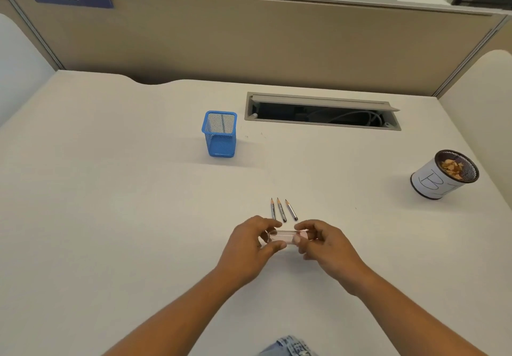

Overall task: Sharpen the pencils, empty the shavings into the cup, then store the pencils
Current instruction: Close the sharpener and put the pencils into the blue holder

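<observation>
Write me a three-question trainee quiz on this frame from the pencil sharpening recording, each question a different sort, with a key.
1. True or false: the three pencils lie on the desk with their points aimed away from the person.
2. Multiple choice: where are the wood shavings? A) in the blue mesh holder; B) in the white cup on the right; C) scattered on the desk.
3. Short answer: what do the left hand and right hand hold between them?

Key:
1. True.
2. B.
3. A small clear sharpener, held by both hands just in front of the pencils.
</observation>
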Action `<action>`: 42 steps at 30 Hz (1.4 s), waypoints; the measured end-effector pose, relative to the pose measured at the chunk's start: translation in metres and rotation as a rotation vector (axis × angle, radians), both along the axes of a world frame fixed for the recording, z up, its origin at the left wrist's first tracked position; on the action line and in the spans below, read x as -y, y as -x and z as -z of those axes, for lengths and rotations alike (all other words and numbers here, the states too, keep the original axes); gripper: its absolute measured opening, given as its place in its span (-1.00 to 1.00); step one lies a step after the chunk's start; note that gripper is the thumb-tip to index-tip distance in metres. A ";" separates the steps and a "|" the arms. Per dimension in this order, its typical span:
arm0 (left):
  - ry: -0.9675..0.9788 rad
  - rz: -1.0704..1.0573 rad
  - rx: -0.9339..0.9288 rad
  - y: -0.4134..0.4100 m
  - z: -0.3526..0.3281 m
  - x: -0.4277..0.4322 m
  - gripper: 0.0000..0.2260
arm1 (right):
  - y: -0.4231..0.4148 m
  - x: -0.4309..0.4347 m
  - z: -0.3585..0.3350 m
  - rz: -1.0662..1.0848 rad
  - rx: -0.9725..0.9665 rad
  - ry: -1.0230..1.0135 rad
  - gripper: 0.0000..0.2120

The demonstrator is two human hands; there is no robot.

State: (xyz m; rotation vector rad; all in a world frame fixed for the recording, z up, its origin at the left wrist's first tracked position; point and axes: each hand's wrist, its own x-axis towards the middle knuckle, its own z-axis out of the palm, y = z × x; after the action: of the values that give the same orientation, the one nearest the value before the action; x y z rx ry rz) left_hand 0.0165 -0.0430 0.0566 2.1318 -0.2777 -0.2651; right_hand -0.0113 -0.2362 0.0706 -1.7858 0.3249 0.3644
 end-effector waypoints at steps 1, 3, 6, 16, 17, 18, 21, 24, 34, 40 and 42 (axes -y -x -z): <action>-0.013 -0.020 -0.003 -0.001 0.003 0.001 -0.71 | 0.000 0.003 0.004 -0.012 0.006 -0.001 -0.82; -0.073 -0.027 0.008 -0.002 0.007 0.003 -0.74 | 0.002 0.008 0.009 -0.044 0.025 0.077 -0.73; -0.138 0.013 0.023 -0.003 0.015 0.003 -0.73 | 0.003 0.012 0.015 -0.064 0.097 0.244 -0.72; -0.220 0.059 0.089 -0.002 0.028 0.005 -0.75 | 0.001 0.022 0.031 -0.213 0.258 0.528 -0.73; -0.224 0.062 0.090 -0.002 0.030 0.005 -0.75 | 0.000 0.022 0.032 -0.211 0.262 0.527 -0.72; -0.225 0.063 0.089 -0.002 0.030 0.006 -0.75 | 0.000 0.023 0.033 -0.212 0.262 0.527 -0.71; -0.234 0.064 0.079 -0.001 0.032 0.006 -0.76 | 0.000 0.024 0.035 -0.229 0.258 0.536 -0.70; -0.244 0.063 0.080 -0.002 0.033 0.008 -0.77 | 0.000 0.024 0.037 -0.244 0.250 0.541 -0.71; -0.274 0.083 0.096 -0.004 0.036 0.008 -0.73 | -0.002 0.024 0.042 -0.276 0.260 0.572 -0.73; -0.282 0.091 0.108 -0.003 0.039 0.007 -0.66 | -0.001 0.025 0.043 -0.298 0.251 0.590 -0.65; -0.282 0.090 0.116 -0.002 0.039 0.007 -0.64 | -0.001 0.025 0.043 -0.299 0.241 0.595 -0.61</action>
State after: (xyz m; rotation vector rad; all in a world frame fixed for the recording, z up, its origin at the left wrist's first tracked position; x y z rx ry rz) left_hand 0.0188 -0.0501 0.0180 2.4214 -0.4254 -0.2441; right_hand -0.0104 -0.2614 0.0274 -2.4473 -0.0166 0.2708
